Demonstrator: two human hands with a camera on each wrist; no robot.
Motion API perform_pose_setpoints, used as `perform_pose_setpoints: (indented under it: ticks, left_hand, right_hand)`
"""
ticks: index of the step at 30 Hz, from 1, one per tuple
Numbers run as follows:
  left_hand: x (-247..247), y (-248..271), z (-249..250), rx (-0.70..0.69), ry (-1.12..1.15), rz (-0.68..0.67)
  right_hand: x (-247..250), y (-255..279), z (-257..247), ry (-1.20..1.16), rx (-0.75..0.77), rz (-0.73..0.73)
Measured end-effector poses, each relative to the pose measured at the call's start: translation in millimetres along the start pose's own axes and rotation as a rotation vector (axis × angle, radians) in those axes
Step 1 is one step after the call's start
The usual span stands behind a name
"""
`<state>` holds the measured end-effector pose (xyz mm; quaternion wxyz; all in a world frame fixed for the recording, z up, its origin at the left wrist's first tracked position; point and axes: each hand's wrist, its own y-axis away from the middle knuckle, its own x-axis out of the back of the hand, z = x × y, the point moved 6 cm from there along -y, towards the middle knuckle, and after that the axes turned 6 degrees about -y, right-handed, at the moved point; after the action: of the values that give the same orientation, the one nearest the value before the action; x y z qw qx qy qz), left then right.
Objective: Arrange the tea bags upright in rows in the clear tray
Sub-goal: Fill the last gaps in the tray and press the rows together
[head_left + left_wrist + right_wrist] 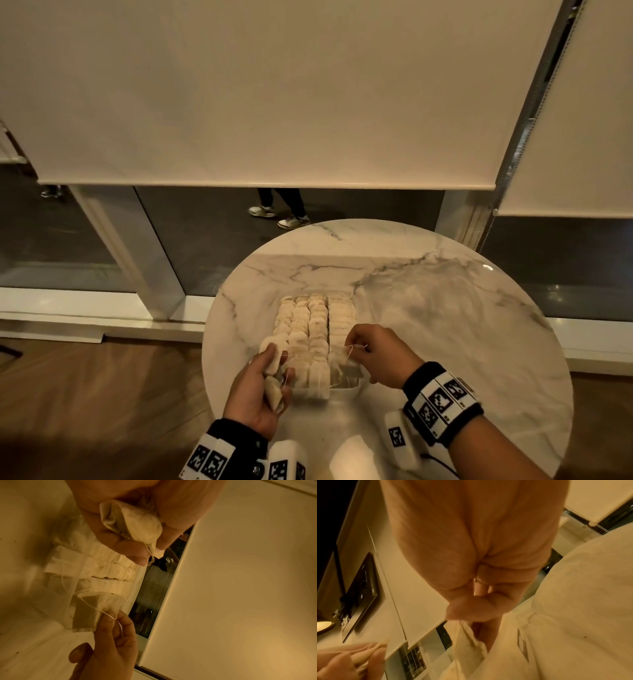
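The clear tray sits mid-table, packed with upright rows of pale tea bags; only its near right corner shows bare. My left hand hovers at the tray's near left corner and grips a few loose tea bags between thumb and palm, seen close as crumpled tea bags in the left wrist view. My right hand pinches one tea bag by its top, over the near end of the rightmost row. That tea bag hangs with its string across my right fingers.
The round marble table has bare surface to the right and behind the tray. Beyond it hang white roller blinds over dark glass. A person's legs and sneakers stand outside. Wood floor lies to the left.
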<state>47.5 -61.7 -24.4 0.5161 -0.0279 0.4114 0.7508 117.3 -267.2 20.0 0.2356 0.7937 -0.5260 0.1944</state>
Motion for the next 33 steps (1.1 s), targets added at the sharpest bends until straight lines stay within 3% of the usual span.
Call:
perform_pose_setpoints:
  ticks: [5,18,28,33]
  left_hand:
    - [7,-1,4,-0.012,0.001,0.012]
    - [9,1,8,-0.048,-0.003,0.018]
    - [8,8,14,-0.086,-0.036,0.033]
    - [10,8,13,-0.086,-0.046,0.044]
  right_hand:
    - [-8,-12,-7,0.08,-0.056,-0.13]
    - [-25,-26,-11,0.37,-0.131,-0.286]
    - [-29,-35,-18,0.659,-0.038,-0.215]
    - [-24,-27,-25,0.768,0.036,-0.107]
